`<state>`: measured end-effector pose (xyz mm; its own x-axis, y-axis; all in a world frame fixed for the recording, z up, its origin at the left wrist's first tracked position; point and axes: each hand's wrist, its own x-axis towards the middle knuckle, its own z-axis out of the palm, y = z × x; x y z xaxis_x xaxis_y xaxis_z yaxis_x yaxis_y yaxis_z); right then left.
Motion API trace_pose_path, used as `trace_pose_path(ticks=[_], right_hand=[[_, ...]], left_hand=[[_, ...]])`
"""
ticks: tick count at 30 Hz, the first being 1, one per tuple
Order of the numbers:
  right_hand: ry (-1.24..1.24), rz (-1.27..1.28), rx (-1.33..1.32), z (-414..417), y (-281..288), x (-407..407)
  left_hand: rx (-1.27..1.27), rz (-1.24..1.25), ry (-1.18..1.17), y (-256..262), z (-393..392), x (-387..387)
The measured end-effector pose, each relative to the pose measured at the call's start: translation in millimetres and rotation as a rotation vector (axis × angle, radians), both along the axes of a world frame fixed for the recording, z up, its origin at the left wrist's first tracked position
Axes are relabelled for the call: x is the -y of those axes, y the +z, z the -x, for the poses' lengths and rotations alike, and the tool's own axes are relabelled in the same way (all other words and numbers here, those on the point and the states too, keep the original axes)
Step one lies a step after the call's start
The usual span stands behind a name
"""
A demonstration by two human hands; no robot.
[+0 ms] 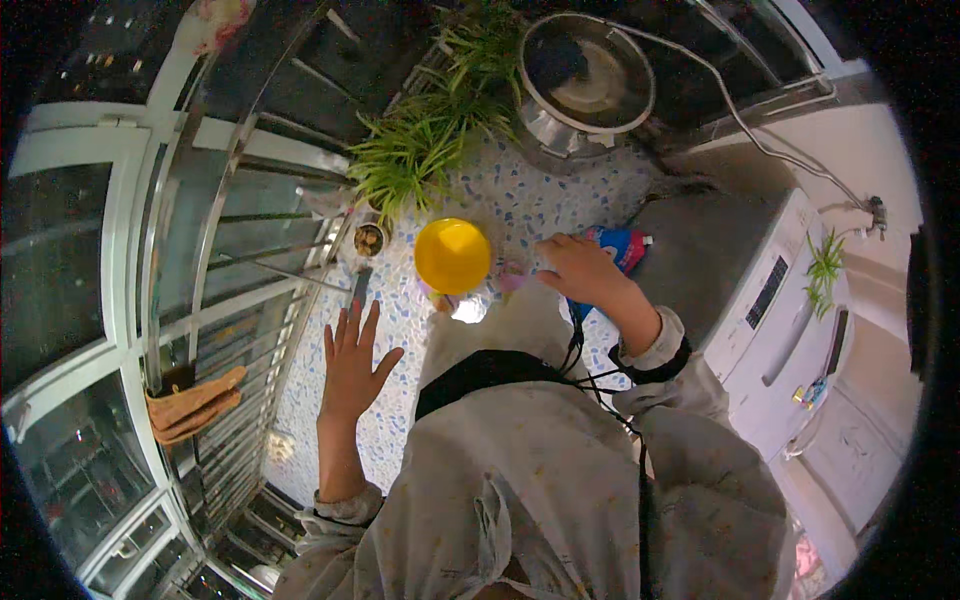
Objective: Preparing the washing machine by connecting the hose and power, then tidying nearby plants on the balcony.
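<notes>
My left hand (356,367) is held up over the speckled floor with its fingers spread and nothing in it. My right hand (589,268) hovers palm down, thumb apart from the fingers, and appears to hold nothing. Partly behind it is a blue and pink plastic package (622,247) with a white cap; whether the hand touches it I cannot tell. Between the two hands, just beyond my feet, a round yellow plastic basin (452,256) sits low near the floor. No contents show in it.
Leafy green potted plants (412,165) stand ahead, with a small pot (369,240) below them. A large round metal tub (562,139) is beyond, under a hose (727,97) from a wall tap (876,214). A white washing machine (780,315) is right; metal railings (259,322) and brown gloves (193,405) are left.
</notes>
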<state>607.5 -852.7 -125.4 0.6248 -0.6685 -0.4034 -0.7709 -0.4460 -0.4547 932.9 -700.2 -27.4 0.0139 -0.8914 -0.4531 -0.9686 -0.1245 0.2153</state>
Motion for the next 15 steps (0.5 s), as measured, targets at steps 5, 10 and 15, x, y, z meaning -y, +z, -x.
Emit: trace_pose_path(ticks=[5, 10, 15], right_hand=[[-0.161, -0.02, 0.016, 12.2, 21.2, -21.0], [-0.244, 0.069, -0.201, 25.0, 27.2, -53.7], [-0.453, -0.161, -0.18, 24.4, 51.0, -76.6]], left_hand=[[-0.062, 0.072, -0.152, -10.6, -11.4, 28.8], [-0.123, 0.1, -0.3, -21.5, -29.6, 68.3], [-0.121, 0.147, -0.448, -27.9, -41.1, 107.7]])
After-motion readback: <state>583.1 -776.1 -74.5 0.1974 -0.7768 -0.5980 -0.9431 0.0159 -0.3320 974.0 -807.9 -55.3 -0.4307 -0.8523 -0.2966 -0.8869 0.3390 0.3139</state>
